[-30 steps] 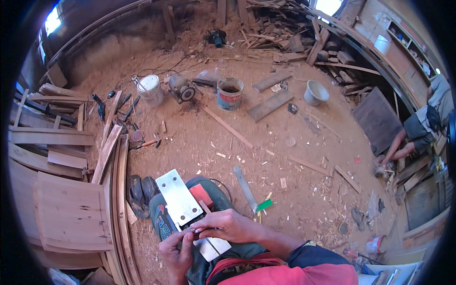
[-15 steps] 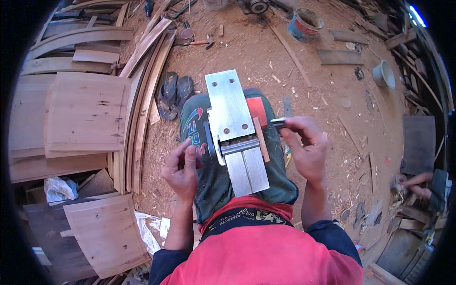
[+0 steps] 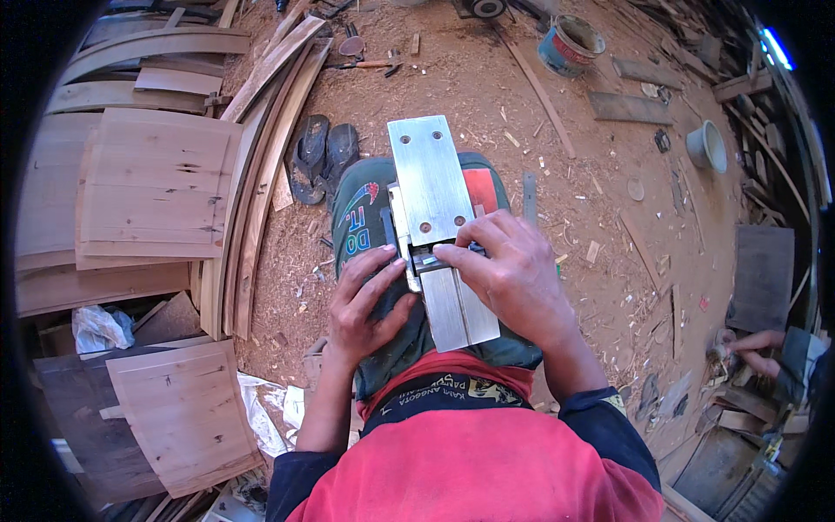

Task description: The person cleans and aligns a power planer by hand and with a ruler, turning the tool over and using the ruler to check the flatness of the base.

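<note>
An electric hand planer [image 3: 430,178] lies sole up across my lap, its two bright metal plates parted by the cutter opening. My right hand [image 3: 513,270] reaches over the planer's right side, thumb and fingertips pinched on a small metal strip [image 3: 425,260] at that opening. The fingers partly cover the strip, so its full shape is hidden. My left hand [image 3: 370,304] is against the planer's left edge beside the opening; its fingertips touch the side and the fingers are stretched out, thumb apart.
Black sandals [image 3: 326,157] and a hammer [image 3: 370,64] lie ahead on the shaving-strewn floor. Wooden panels [image 3: 161,183] and long boards [image 3: 270,187] fill the left. Two buckets [image 3: 570,45] stand at the right, and another person's hand [image 3: 748,342] shows at the far right.
My right hand has brought the metal strip leftward from beside the planer to its cutter opening. My left hand has moved right and up against the planer's side.
</note>
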Tool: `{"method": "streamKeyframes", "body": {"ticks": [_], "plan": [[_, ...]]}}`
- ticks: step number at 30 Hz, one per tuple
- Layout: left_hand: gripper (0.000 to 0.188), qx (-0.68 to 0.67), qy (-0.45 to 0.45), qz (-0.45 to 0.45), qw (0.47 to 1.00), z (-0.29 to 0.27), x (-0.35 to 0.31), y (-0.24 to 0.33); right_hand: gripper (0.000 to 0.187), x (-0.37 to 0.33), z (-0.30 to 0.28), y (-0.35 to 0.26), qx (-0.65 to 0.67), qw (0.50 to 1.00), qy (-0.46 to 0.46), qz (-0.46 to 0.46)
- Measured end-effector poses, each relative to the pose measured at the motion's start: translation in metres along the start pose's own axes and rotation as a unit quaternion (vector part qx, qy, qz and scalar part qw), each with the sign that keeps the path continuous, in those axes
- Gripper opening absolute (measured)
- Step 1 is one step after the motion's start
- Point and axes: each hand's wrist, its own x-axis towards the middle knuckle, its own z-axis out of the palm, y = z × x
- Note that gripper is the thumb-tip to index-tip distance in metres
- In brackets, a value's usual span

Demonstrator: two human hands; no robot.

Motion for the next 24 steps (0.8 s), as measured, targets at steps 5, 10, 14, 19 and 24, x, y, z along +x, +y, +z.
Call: {"method": "streamKeyframes", "body": {"ticks": [5,10,14,19,24], "plan": [[0.042,-0.012,-0.016,0.019,1.0,-0.002,-0.002,-0.011,0.015,0.0,0.002,-0.008,-0.059,0.998,-0.032,-0.009],[0.042,-0.009,-0.012,0.01,1.0,-0.001,-0.002,-0.009,0.022,0.002,0.0,-0.015,-0.072,0.995,-0.067,-0.005],[0.042,-0.018,0.003,-0.015,1.0,0.002,-0.004,-0.008,0.028,0.005,-0.001,-0.018,-0.084,0.992,-0.095,0.004],[0.042,0.006,-0.027,-0.015,0.999,-0.001,0.001,0.0,0.029,0.006,-0.002,-0.018,-0.081,0.99,-0.112,0.009],[0.045,0.014,-0.075,-0.045,0.996,-0.007,0.008,0.013,0.029,0.009,-0.003,-0.019,-0.085,0.988,-0.125,0.012]]}}
